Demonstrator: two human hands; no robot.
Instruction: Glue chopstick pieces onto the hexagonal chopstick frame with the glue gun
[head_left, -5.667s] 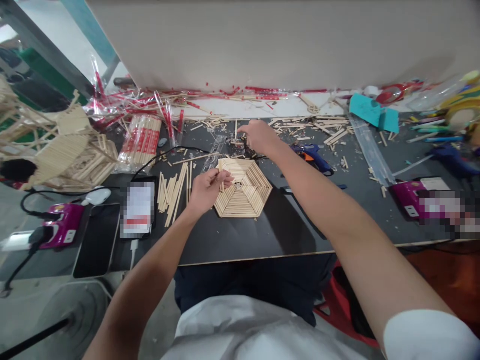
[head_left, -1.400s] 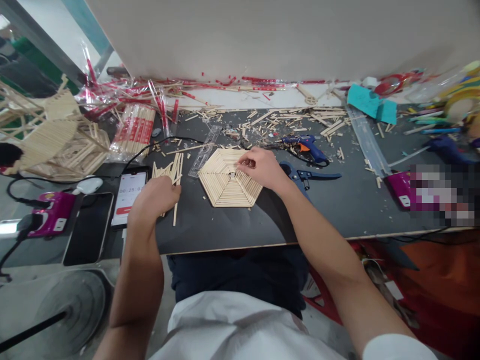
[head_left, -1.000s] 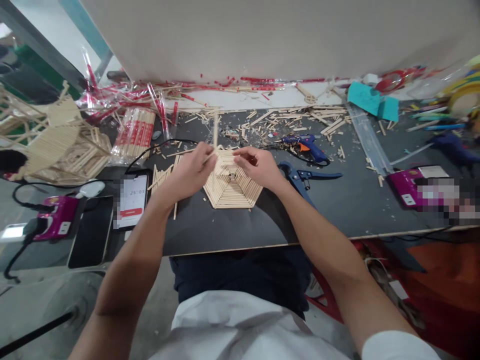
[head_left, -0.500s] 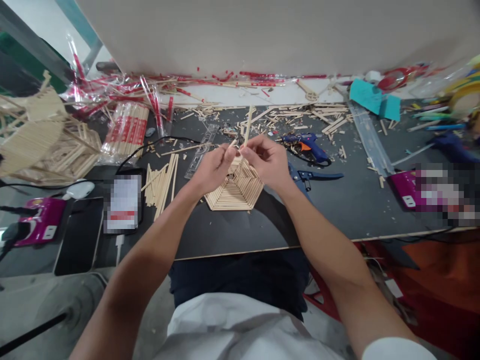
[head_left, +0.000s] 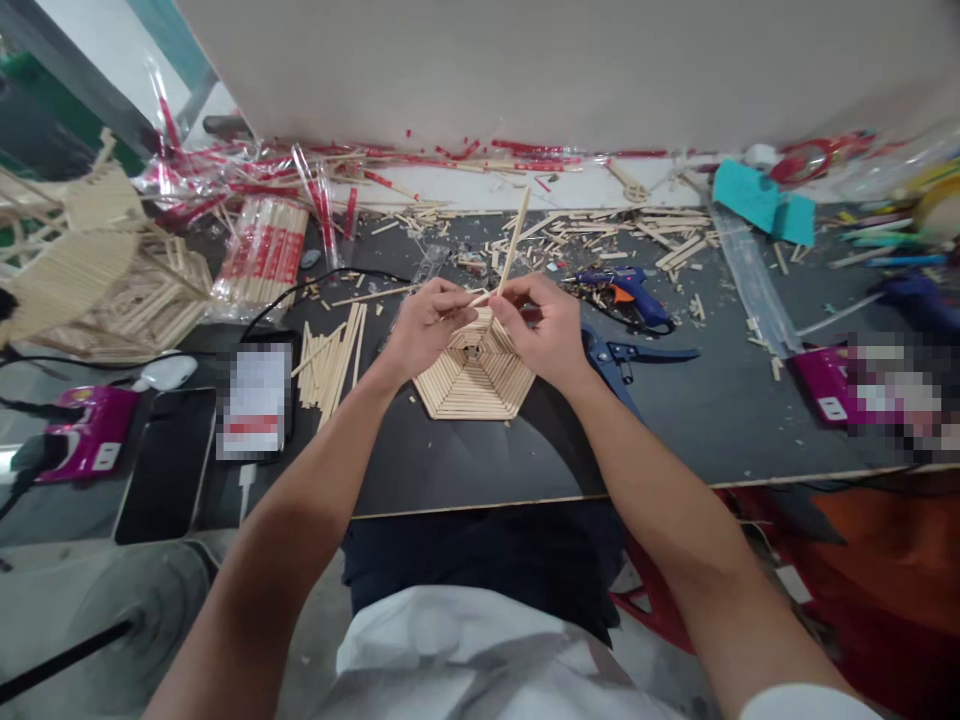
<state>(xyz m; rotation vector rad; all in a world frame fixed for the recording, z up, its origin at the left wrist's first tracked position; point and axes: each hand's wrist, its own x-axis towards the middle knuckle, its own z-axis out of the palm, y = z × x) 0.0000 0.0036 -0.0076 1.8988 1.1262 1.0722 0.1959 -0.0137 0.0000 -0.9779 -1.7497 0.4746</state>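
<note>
A flat hexagon of glued wooden sticks (head_left: 474, 385) lies on the dark table (head_left: 720, 420) in front of me. Both hands hover just above its far edge and meet over it. My right hand (head_left: 541, 325) pinches a long thin wooden stick (head_left: 514, 243) that points up and away. My left hand (head_left: 426, 322) is closed too, its fingertips at the lower end of that same stick. A loose pile of wooden sticks (head_left: 334, 360) lies left of the hexagon.
A blue glue gun (head_left: 622, 285) and blue cutters (head_left: 626, 352) lie right of the hexagon. A phone (head_left: 253, 400) and a dark tablet (head_left: 166, 462) sit left. Wrapped chopstick packs (head_left: 262, 250), stick offcuts and a wooden stick model (head_left: 97, 280) crowd the back and left.
My left hand took a stick from the pile at the left and brought it over the hexagon. My right hand rose from the hexagon and now grips that stick with the left.
</note>
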